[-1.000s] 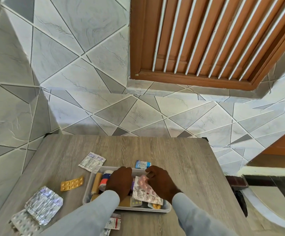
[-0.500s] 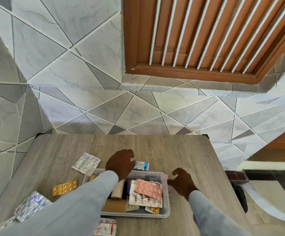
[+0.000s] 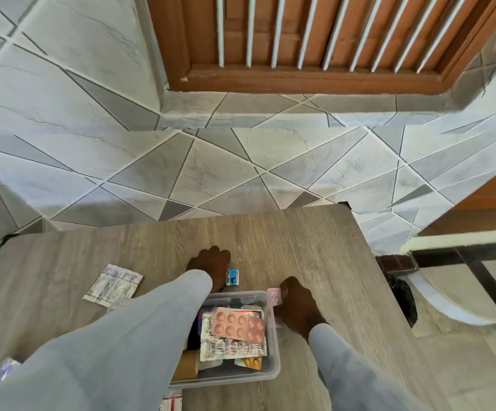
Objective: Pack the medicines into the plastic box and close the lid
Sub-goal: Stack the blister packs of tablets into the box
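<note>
At the near edge of the wooden table (image 3: 300, 241), a red-and-white packet (image 3: 172, 402) lies partly cut off by the frame, just in front of the plastic box (image 3: 272, 373); at the lower left corner a foil strip (image 3: 2, 372) is only partly visible beside the left sleeve (image 3: 107, 357). The box is clear, stands open with no lid on it, and holds several medicines — uppermost a pink blister pack (image 3: 238, 325) lying flat and tilted on a printed foil strip (image 3: 229, 348), with an orange blister pack (image 3: 253, 363) showing at the near right corner and a tan item (image 3: 186, 364) along the left side, mostly covered by the sleeve. The right hand (image 3: 298, 307) is set just beside the box's right wall, knuckles up, fingers curled downward; a small pink-edged packet (image 3: 274, 294) shows at its fingertips, but whether the fingers pinch it or merely rest against it cannot be told. The right sleeve (image 3: 359, 372) runs back to the lower frame edge. Beyond the far wall of the box, the left hand (image 3: 209, 265) is on the table with fingers bent under — what they hold, if anything, cannot be told, as the back of the hand hides them. A small blue packet (image 3: 232, 276) lies just beside that hand on its right, touching or nearly so. Further left, well apart from the box, a white sachet strip (image 3: 113, 284) with purple print lies flat. Behind the table stand a grey tiled wall (image 3: 181, 161) and a brown louvred window frame (image 3: 315, 40).
</note>
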A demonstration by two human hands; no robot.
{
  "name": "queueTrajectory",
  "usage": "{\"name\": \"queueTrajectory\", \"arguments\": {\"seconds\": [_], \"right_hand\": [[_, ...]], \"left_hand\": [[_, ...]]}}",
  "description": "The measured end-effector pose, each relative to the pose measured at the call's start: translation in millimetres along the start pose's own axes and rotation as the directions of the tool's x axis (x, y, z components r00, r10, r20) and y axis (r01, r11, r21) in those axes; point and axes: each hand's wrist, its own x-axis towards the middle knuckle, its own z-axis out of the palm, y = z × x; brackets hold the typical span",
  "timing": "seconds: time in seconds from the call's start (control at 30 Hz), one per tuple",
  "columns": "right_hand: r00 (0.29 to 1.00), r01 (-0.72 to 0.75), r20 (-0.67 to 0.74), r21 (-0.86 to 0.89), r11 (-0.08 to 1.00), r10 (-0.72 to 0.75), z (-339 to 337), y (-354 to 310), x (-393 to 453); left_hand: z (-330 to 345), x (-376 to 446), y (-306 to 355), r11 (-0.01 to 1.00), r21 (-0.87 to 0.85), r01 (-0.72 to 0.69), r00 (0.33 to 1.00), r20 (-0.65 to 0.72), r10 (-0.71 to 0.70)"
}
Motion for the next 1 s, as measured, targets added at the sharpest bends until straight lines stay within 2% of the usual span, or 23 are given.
{"name": "queueTrajectory", "arguments": {"seconds": [0.17, 0.27, 0.37, 0.47, 0.53, 0.6, 0.63, 0.7, 0.77, 0.9, 1.0], "right_hand": [[0.998, -0.061, -0.009, 0.180, 0.982, 0.064, 9.9, 2.6, 11.0], [0.995, -0.055, -0.072, 0.225, 0.973, 0.073, 12.2, 0.1, 9.9], [0.984, 0.030, -0.177, 0.253, 0.967, 0.015, 5.9, -3.6, 2.3], [0.934, 0.213, -0.336, 0.238, 0.947, -0.126, -3.3, -11.4, -18.4], [0.898, 0.309, -0.385, 0.207, 0.928, -0.213, -6.0, -20.8, -40.2], [0.878, 0.365, -0.380, 0.134, 0.921, -0.292, -1.1, -26.9, -58.6], [0.879, 0.366, -0.360, 0.088, 0.926, -0.313, 4.4, -28.3, -67.0], [0.894, 0.333, -0.318, 0.001, 0.943, -0.316, 18.2, -29.0, -79.6], [0.904, 0.300, -0.293, -0.080, 0.950, -0.310, 30.5, -28.9, -87.5], [0.903, 0.296, -0.278, -0.149, 0.944, -0.327, 40.8, -40.5, -92.3], [0.921, 0.287, -0.210, -0.200, 0.937, -0.328, 46.0, -46.9, -93.0]], "left_hand": [[4.2, 8.8, -3.5, 0.998, 0.057, 0.001, 1.000, -0.028, 0.001], [1.6, 7.6, -10.3, 0.994, -0.104, -0.020, 0.998, -0.056, 0.015], [-6.9, -10.2, -18.8, 0.966, -0.248, -0.079, 0.974, -0.227, 0.022], [-11.0, -43.6, -20.6, 0.934, -0.234, -0.268, 0.867, -0.482, 0.127], [-7.2, -71.9, -17.9, 0.907, -0.088, -0.412, 0.747, -0.602, 0.282], [4.1, -96.6, -13.7, 0.880, 0.084, -0.468, 0.661, -0.627, 0.412], [14.1, -107.8, -11.5, 0.867, 0.134, -0.479, 0.651, -0.608, 0.454], [35.2, -124.3, -7.4, 0.868, 0.163, -0.468, 0.676, -0.566, 0.471], [56.8, -125.2, -1.9, 0.895, 0.126, -0.428, 0.748, -0.506, 0.429], [60.6, -130.1, 16.7, 0.951, -0.103, -0.293, 0.861, -0.460, 0.215], [64.9, -130.3, 24.5, 0.955, -0.145, -0.260, 0.898, -0.399, 0.184]]}}
